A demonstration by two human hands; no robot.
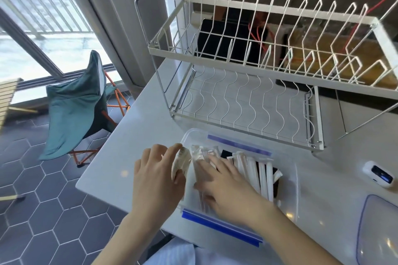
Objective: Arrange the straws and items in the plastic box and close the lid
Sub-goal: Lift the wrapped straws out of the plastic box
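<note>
Seated at the desk [137, 135], pale grey top, near its left corner. Clear plastic box [295, 178] sits open in front of me, blue clip strips along its far edge and near edge. Inside: a row of white paper-wrapped straws [261, 175] lying side by side, running front to back, with something black [226, 153] showing under and behind them; cannot tell what it is. My left hand [155, 180] is at the box's left edge, fingers curled, pinching a small crumpled pale packet [182, 162] between thumb and fingertips. My right hand [224, 187] reaches into the box, fingers spread fairly straight, pressing flat on wrapped items in the left part of the box; it grips nothing that I can see. The lid [379, 232], clear with a blue-tinted rim, lies on the desk to the right of the box, apart from it. Just beyond it, a small white device [378, 174] with a dark screen. Behind the box stands a white two-tier wire dish rack [247, 66]. Off the desk to the left, on dark hexagon floor tiles, a green folding chair [79, 109] with orange legs.
</note>
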